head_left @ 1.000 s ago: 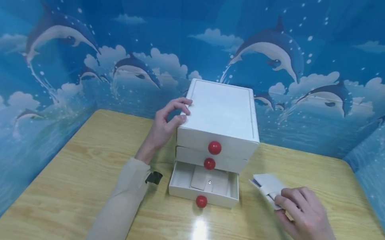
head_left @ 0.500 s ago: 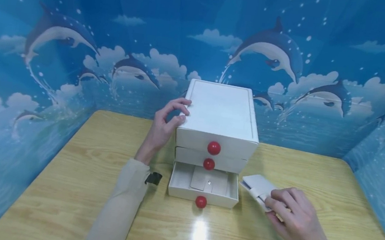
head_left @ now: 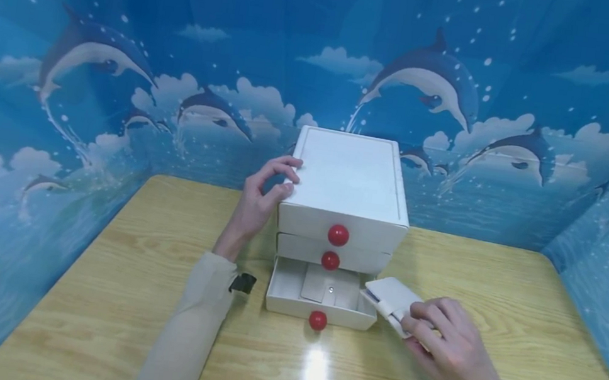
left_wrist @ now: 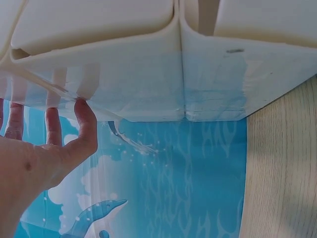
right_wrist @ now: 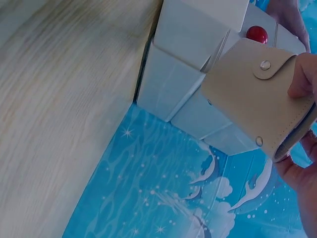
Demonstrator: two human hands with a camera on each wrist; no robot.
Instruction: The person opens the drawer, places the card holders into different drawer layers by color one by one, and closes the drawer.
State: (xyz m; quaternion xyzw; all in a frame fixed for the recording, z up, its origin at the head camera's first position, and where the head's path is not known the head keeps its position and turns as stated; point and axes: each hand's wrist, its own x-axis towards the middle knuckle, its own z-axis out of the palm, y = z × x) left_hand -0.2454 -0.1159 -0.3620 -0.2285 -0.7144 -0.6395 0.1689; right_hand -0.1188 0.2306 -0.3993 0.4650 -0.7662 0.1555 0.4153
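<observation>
A white cabinet of three stacked drawers with red ball knobs stands at the middle of the table. My left hand rests its fingertips on the cabinet's top left edge; in the left wrist view the thumb lies against the cabinet's side. The bottom drawer is pulled out, and a beige card holder with a snap lies in it. A second beige card holder, with a snapped strap, is pinched in my right hand. Its far corner overlaps the drawer's right wall in the head view.
The upper drawer and the middle drawer are pushed in. A wood-grain table carries the cabinet. Behind and at both sides hangs a blue dolphin-print curtain.
My right hand has moved left with the card holder, from beside the cabinet up to the open drawer's right wall. The left hand and the drawers have stayed put.
</observation>
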